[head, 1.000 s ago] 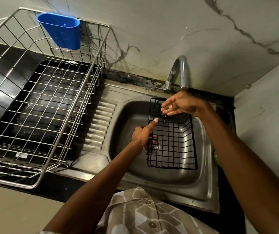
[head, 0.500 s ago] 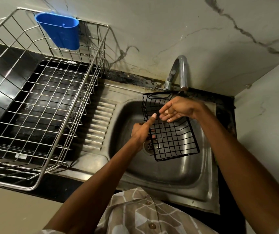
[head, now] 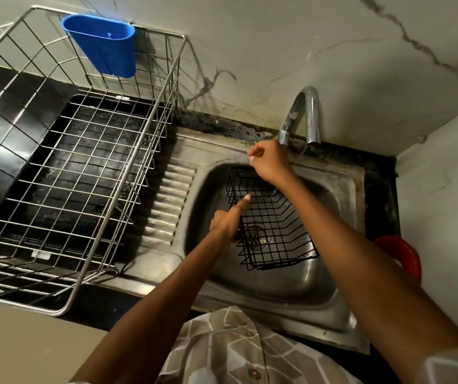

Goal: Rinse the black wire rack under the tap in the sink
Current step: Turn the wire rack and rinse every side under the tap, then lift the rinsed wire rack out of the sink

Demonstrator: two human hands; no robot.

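Black wire rack (tilted), left hand gripping

One black wire rack sits in the one sink, under one tap. Left of the sink stands one steel dish basket carrying one blue cup. One red object lies right of the sink. Two hands: left, right.

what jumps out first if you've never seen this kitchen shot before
Two bare arms reach into the steel sink, where the left hand holds a black wire rack over the drain while the right hand is closed near the tap. On the counter left of the sink stands a large steel dish rack with a blue cutlery holder hooked on its back rim.
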